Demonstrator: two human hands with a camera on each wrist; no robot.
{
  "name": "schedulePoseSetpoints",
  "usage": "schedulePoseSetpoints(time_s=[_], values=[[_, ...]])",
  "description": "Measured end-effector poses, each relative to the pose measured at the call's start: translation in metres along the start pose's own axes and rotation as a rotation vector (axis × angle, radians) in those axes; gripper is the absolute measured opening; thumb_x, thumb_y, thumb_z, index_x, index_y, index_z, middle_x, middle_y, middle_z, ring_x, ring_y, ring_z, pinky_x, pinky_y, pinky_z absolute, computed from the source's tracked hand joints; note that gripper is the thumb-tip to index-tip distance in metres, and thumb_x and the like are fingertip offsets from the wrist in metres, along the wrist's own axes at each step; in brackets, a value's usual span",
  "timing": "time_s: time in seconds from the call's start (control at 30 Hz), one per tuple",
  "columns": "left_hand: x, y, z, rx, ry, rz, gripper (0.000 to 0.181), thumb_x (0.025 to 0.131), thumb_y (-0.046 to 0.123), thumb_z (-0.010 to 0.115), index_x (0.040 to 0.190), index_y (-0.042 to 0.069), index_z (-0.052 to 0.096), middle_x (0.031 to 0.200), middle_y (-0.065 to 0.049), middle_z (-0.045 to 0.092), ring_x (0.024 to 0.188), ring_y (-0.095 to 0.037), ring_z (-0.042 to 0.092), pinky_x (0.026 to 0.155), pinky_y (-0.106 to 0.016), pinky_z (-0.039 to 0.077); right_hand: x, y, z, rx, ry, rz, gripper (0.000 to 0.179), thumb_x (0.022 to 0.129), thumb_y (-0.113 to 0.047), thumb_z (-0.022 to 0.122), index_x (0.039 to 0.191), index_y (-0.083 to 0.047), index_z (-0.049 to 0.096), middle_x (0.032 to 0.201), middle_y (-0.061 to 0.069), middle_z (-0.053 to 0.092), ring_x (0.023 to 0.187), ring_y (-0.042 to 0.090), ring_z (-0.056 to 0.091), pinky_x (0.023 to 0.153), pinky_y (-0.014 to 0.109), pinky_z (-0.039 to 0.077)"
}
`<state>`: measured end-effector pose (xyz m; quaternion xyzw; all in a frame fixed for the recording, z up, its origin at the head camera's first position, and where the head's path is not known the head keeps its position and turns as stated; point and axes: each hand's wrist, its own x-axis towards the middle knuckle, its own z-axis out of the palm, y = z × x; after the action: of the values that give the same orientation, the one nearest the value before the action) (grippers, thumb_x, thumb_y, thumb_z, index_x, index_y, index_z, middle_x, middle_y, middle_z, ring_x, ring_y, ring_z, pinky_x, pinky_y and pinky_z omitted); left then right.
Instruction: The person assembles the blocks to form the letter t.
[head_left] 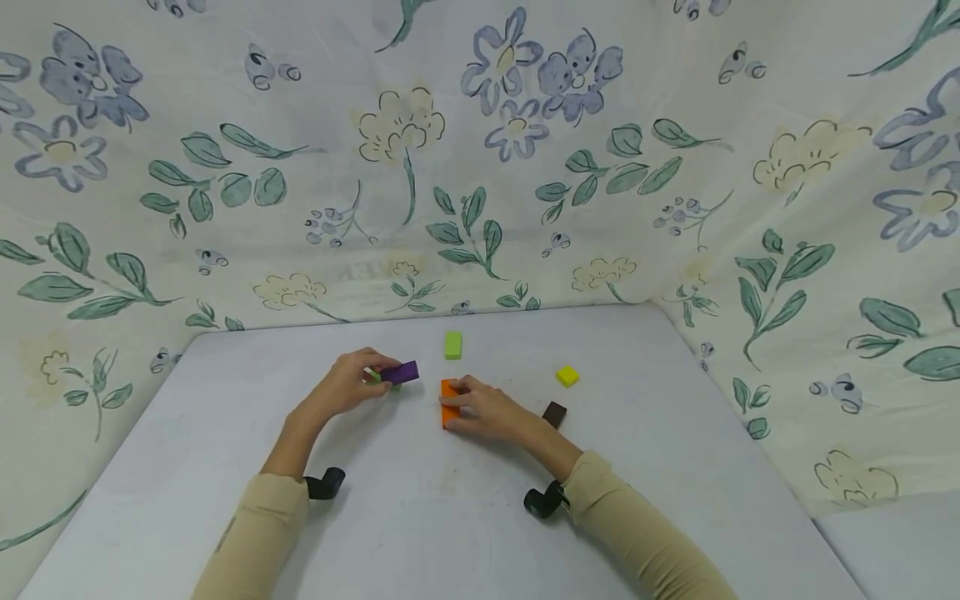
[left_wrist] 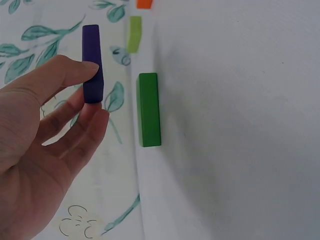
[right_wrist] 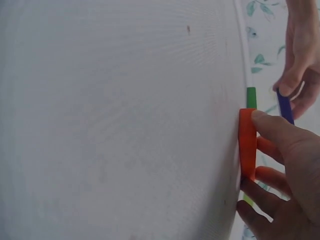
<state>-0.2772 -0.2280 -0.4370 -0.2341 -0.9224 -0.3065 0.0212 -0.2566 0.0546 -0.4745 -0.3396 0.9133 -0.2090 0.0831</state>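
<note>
Between thumb and fingers, my left hand (head_left: 352, 382) pinches a purple block (head_left: 401, 372), held raised above the table. Just beneath it lies a green block (left_wrist: 149, 110), mostly covered by the purple block and hand in the head view. To the right, my right hand (head_left: 486, 408) has its thumb and fingertips on an orange block (right_wrist: 247, 142) that rests on the table. The right wrist view shows the thumb at one end of the orange block and fingers at its other end and side.
A light green block (head_left: 453, 345) lies farther back, between the hands. Right of the right hand are a yellow block (head_left: 567, 376) and a dark brown block (head_left: 554, 414), partly behind the forearm. Flowered cloth (head_left: 480, 167) hangs around the white table (head_left: 442, 533).
</note>
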Motion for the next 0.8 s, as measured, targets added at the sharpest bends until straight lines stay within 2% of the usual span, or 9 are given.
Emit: schedulePoseSetpoints(time_s=[0.17, 0.43, 0.8], values=[[0.006, -0.005, 0.001, 0.004, 0.024, 0.004, 0.035, 0.081, 0.004, 0.074, 0.116, 0.002, 0.070, 0.108, -0.016, 0.067, 0.098, -0.029, 0.063, 0.087, -0.045, 0.057, 0.001, 0.001, -0.001, -0.003, -0.002, 0.000, 0.048, 0.093, -0.041, 0.065, 0.138, -0.024, 0.058, 0.145, 0.006, 0.048, 0.126, 0.021, 0.055, 0.105, 0.040, 0.048], [0.014, -0.007, 0.003, -0.001, 0.017, -0.005, 0.036, 0.083, 0.007, 0.074, 0.118, 0.004, 0.070, 0.111, -0.015, 0.067, 0.101, -0.030, 0.063, 0.090, -0.046, 0.055, 0.001, 0.000, -0.001, 0.000, -0.002, -0.002, 0.049, 0.093, -0.041, 0.065, 0.138, -0.024, 0.057, 0.146, 0.007, 0.047, 0.127, 0.021, 0.054, 0.105, 0.041, 0.048], [0.024, -0.005, 0.008, -0.024, -0.031, -0.003, 0.035, 0.084, 0.007, 0.074, 0.118, 0.005, 0.070, 0.108, -0.014, 0.067, 0.100, -0.028, 0.061, 0.092, -0.045, 0.055, 0.001, 0.001, -0.001, 0.006, 0.005, -0.008, 0.049, 0.093, -0.041, 0.065, 0.138, -0.023, 0.057, 0.146, 0.007, 0.048, 0.126, 0.022, 0.055, 0.106, 0.039, 0.048]])
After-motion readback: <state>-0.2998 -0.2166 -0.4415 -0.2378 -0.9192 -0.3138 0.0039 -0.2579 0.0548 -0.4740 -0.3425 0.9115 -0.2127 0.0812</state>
